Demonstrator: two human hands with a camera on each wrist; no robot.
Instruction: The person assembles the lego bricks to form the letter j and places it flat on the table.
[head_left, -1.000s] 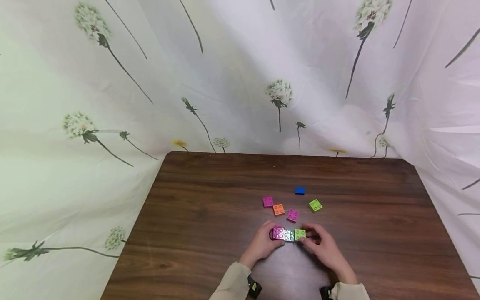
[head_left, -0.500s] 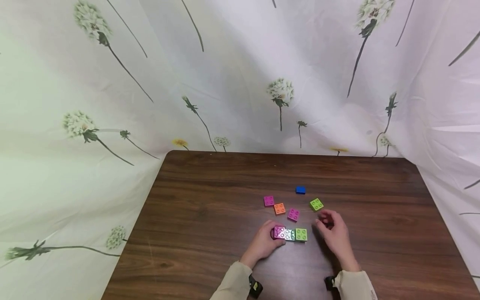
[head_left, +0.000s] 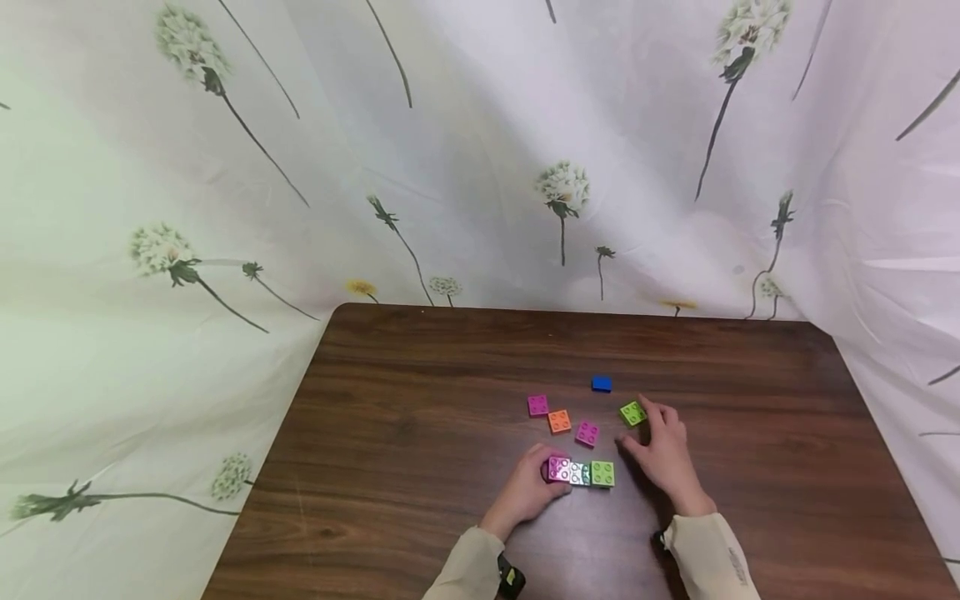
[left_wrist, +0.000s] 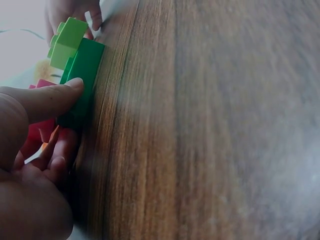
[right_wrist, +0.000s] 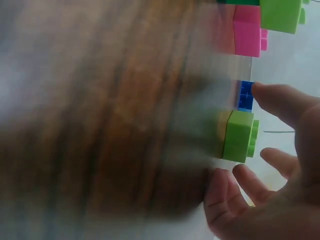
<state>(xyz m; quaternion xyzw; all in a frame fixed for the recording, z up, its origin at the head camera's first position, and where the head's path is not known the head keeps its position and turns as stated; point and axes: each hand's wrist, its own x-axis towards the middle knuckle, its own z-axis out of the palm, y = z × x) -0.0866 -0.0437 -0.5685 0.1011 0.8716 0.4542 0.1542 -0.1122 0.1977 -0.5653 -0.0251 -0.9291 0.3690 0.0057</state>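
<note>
Picking up another brick looks, in our judgement, like the step in hand. Our left hand [head_left: 528, 487] pinches the pink end of the joined row [head_left: 581, 474], where a dark green brick [left_wrist: 90, 65] bears a pink and a lime brick. Our right hand [head_left: 666, 454] is at the loose lime brick [head_left: 632, 413], beyond the row and to its right, thumb and fingers spread about it; we cannot tell whether a fingertip touches it. The next move would call for us to bring those fingers together on its sides while steadying the row. No container shows: the loose bricks lie straight on the counter [head_left: 405, 483], beyond the row: nearer pink brick [head_left: 587, 433] closest, orange brick [head_left: 559, 422] and farther pink brick [head_left: 537, 406] leftward, blue brick [head_left: 602, 384] farthest.
</note>
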